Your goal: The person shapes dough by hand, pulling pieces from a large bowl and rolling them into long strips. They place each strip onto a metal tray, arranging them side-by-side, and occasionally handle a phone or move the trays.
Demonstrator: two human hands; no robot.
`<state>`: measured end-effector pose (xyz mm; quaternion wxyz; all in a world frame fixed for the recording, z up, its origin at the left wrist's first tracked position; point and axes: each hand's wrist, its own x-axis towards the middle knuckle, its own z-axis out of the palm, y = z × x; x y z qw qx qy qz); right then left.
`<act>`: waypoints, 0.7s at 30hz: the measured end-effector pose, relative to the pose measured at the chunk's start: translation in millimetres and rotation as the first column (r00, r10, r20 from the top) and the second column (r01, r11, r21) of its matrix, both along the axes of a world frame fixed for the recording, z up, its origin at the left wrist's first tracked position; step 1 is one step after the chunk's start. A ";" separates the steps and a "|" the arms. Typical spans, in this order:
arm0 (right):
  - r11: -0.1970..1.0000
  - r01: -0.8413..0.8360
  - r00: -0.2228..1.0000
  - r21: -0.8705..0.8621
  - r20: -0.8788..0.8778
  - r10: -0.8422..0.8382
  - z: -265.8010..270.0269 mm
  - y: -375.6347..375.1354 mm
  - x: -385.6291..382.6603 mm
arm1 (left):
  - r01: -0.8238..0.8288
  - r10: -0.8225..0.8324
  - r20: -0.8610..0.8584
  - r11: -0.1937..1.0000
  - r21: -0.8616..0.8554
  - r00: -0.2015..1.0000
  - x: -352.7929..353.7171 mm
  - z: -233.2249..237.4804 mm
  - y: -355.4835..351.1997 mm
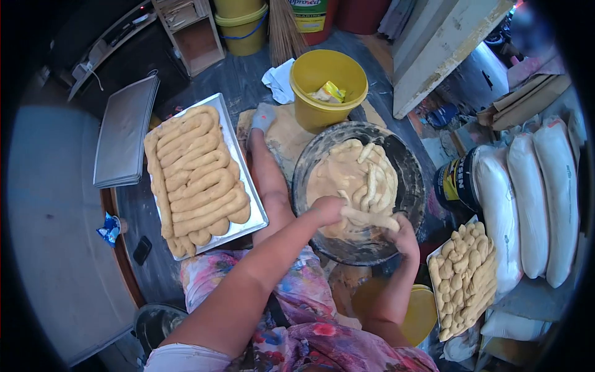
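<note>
Hands at frame centre: I see my left hand [325, 209] closed on one end of a dough roll [372, 219] and my right hand [406, 239] gripping the other, over the dark bowl [410, 170]. Left lies a tray [255, 211] of dough ropes [198, 173], with a yellow bucket [322, 115] beyond.

Floor: dark grey boards [242, 80], dusty in patches. Far edge: open wooden crate [189, 34], two stacked yellow buckets [243, 25], broom bristles [284, 31]. White-painted plank [446, 49] runs diagonally top right, flattened cardboard [527, 99] near it. Right side: white sacks [539, 198] laid side by side, black paint tub [455, 183] just left of them. Left: stack of bare metal trays [124, 133]. Light even, brightest at right.
</note>
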<state>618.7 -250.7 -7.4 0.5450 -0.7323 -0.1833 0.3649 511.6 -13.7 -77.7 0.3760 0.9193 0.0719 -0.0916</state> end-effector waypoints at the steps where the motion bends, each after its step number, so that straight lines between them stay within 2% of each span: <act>1: 0.986 -0.073 0.987 -0.152 0.133 0.094 -11.8 -0.2 -2.3 | 0.013 -0.013 0.016 1.000 0.024 1.000 5.9 15.8 -6.6; 2: 0.944 -0.121 0.947 -0.306 0.251 0.202 -26.7 -0.4 -3.5 | 0.025 -0.027 0.032 0.998 0.050 0.999 12.7 31.8 -13.5; 4: 0.940 -0.245 0.923 -0.239 0.240 0.302 -43.5 15.0 -15.3 | 0.199 -0.204 0.081 0.977 0.073 0.976 24.3 58.8 -32.7; 5: 0.993 -0.097 0.988 -0.070 0.113 0.104 -55.7 20.5 -28.6 | 0.251 -0.260 0.125 0.965 0.083 0.958 24.2 77.4 -42.2; 6: 0.994 0.082 0.996 0.075 -0.048 -0.079 -66.1 23.8 -39.2 | 0.302 -0.315 0.169 0.948 0.097 0.934 23.9 89.5 -50.8; 7: 0.960 0.218 0.973 0.175 -0.111 -0.201 -66.2 30.3 -42.1 | 0.178 -0.161 0.320 0.984 -0.026 0.934 25.9 82.5 -57.2; 9: 0.808 0.481 0.872 0.339 -0.276 -0.404 -64.6 43.2 -45.7 | -0.017 0.189 0.538 0.951 -0.308 0.822 32.4 51.9 -61.9; 10: 0.819 0.457 0.885 0.348 -0.276 -0.376 -60.0 48.2 -50.0 | -0.156 0.368 0.399 0.868 -0.472 0.840 37.0 33.5 -60.6; 12: 0.835 0.416 0.902 0.359 -0.279 -0.330 -48.0 50.7 -59.8 | -0.430 0.623 0.034 0.577 -0.695 0.781 41.4 5.2 -59.5; 13: 0.846 0.389 0.916 0.363 -0.246 -0.316 -43.8 57.3 -68.2 | -0.443 0.387 -0.385 0.068 -0.894 0.838 25.2 48.4 -51.3; 15: 0.846 0.393 0.918 0.360 -0.207 -0.338 -46.6 72.7 -73.5 | -0.424 0.432 -0.425 -0.105 -0.900 0.795 23.1 45.5 -68.7; 16: 0.823 0.460 0.882 0.333 -0.273 -0.383 -55.4 74.8 -60.6 | -0.406 0.451 -0.447 -0.191 -0.894 0.772 22.2 39.2 -81.0; 17: 0.790 0.541 0.826 0.289 -0.359 -0.434 -63.0 77.1 -44.3 | -0.558 0.399 -0.493 0.057 -0.828 0.773 22.0 32.0 -89.4; 18: 0.755 0.620 0.741 0.214 -0.476 -0.473 -73.5 75.3 -26.3 | -0.535 0.410 -0.454 0.105 -0.838 0.791 18.9 38.5 -94.7; 20: 0.797 0.581 0.779 0.166 -0.398 -0.485 -83.8 75.0 -22.1 | -0.482 0.425 -0.365 0.208 -0.851 0.828 18.0 57.6 -101.5; 21: 0.819 0.548 0.818 0.170 -0.312 -0.483 -80.6 78.7 -34.4 | -0.312 0.343 -0.309 -0.047 -0.949 0.887 33.4 25.9 -96.8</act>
